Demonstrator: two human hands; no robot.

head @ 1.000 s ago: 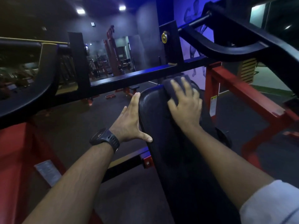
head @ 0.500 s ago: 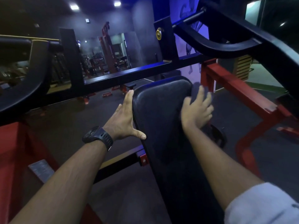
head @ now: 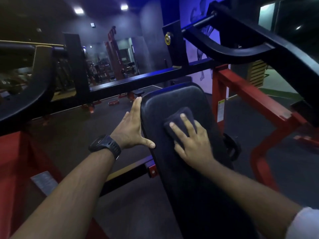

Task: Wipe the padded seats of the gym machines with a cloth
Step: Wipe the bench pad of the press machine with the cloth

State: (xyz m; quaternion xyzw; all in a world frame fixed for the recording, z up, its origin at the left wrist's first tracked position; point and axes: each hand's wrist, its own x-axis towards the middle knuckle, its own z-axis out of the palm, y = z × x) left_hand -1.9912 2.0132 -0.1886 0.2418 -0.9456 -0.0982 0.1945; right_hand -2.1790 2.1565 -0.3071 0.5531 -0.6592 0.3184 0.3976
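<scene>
Pressing the dark cloth [head: 180,118] onto the upper half of the padded seat [head: 170,98] with flat, straight-fingered right hand [head: 194,144]; bracing its left edge with flat left hand [head: 131,130]; likely stroking next down the long axis, toward the body.

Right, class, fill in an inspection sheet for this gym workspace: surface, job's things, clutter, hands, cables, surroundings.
Surface: black padded seat, sloping, glossy.
Job's things: dark cloth lies flat on the seat's upper half.
Clutter: nothing seen.
Hands: left hand, fingers straight, rests against the seat's left edge; right hand, fingers spread, presses the cloth down.
Cables: nothing seen.
Surroundings: red frame on the right, black crossbar behind the seat, dark floor, more machines far back; wristwatch on the left wrist.
</scene>
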